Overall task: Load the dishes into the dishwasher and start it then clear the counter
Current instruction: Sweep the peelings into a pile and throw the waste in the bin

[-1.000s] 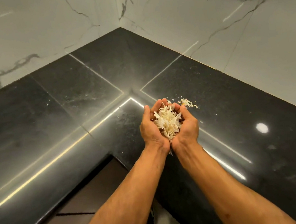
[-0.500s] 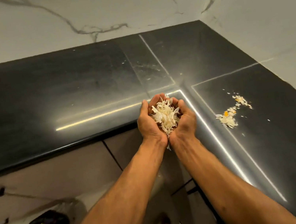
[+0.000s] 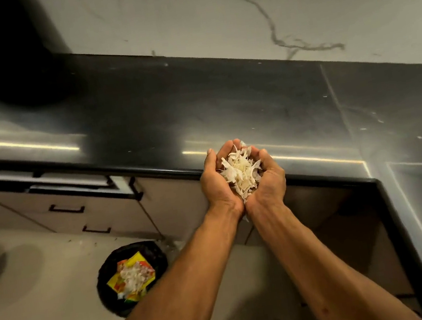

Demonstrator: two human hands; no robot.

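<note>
Black stone tabletop meets a marble wall. Left hand and right hand, edges pressed together as a cupped grip, cradle pale vegetable peelings so none spill. Lined bin waits on the floor below, probably their destination.

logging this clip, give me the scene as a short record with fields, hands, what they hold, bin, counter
left hand: cupped against the right, under the scraps
right hand: cupped against the left, under the scraps
held: heap of pale peel scraps
position: over the black counter edge
bin: black, on the floor lower left, holding a yellow wrapper and similar scraps
backdrop: marble wall
</note>
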